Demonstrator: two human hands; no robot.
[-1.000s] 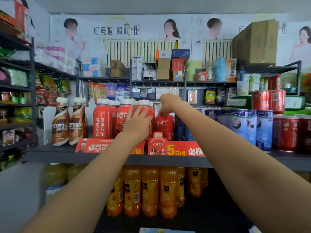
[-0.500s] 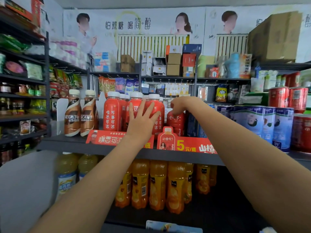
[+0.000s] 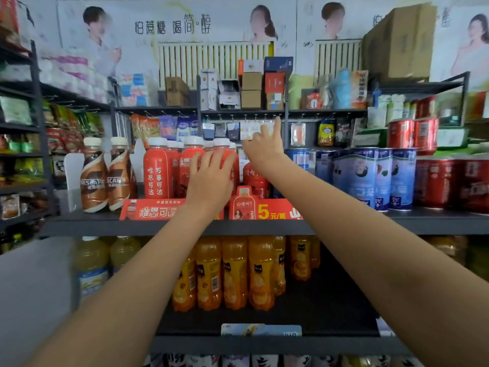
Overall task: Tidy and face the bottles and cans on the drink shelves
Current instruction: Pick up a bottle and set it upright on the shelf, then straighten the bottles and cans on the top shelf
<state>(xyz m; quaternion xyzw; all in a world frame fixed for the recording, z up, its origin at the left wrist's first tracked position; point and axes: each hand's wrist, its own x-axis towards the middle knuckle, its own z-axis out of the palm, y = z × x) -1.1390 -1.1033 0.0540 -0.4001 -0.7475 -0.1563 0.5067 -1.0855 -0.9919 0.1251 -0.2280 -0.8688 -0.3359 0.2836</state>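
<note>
Red bottles with white caps point(image 3: 156, 170) stand in rows on the dark upper shelf point(image 3: 87, 223). My left hand point(image 3: 210, 178) lies flat with fingers spread against the front of one of them. My right hand point(image 3: 263, 148) hovers open above a shorter red bottle point(image 3: 255, 181), fingers pointing up, holding nothing. Two brown coffee bottles point(image 3: 105, 176) stand left of the red ones. Blue cans point(image 3: 370, 178) and red cans point(image 3: 444, 184) fill the shelf's right side. Orange juice bottles point(image 3: 234, 271) stand on the shelf below.
Red price signs point(image 3: 148, 211) line the shelf front edge. Yellowish bottles point(image 3: 91, 260) sit lower left. Snack racks point(image 3: 21, 133) stand at the left, hanging packets and boxes point(image 3: 251, 86) fill the back shelves, and a big carton point(image 3: 399, 41) sits top right.
My right hand has lifted off the short red bottle's cap and opened, fingers now pointing up. My left hand stays on the red bottle. The view moved closer.
</note>
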